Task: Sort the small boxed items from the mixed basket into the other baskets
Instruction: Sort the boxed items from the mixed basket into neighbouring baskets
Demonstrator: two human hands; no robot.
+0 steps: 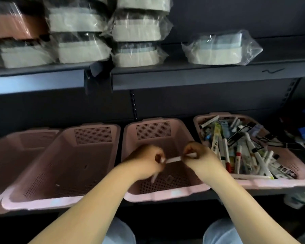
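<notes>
Boxes (236,148) crowd the rightmost pink basket (275,184).

slim white box (173,159) held over middle pink basket (165,195), mixed basket (280,183) at right heaped with boxed items (236,150)

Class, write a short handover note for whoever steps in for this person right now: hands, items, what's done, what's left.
Hands: left hand and right hand each pinch an end of one slim white box, above the third basket.
Mixed basket, far right: heaped with boxes.
Done: little; third basket and second basket look almost bare.
Left: nearly the whole heap.
</notes>
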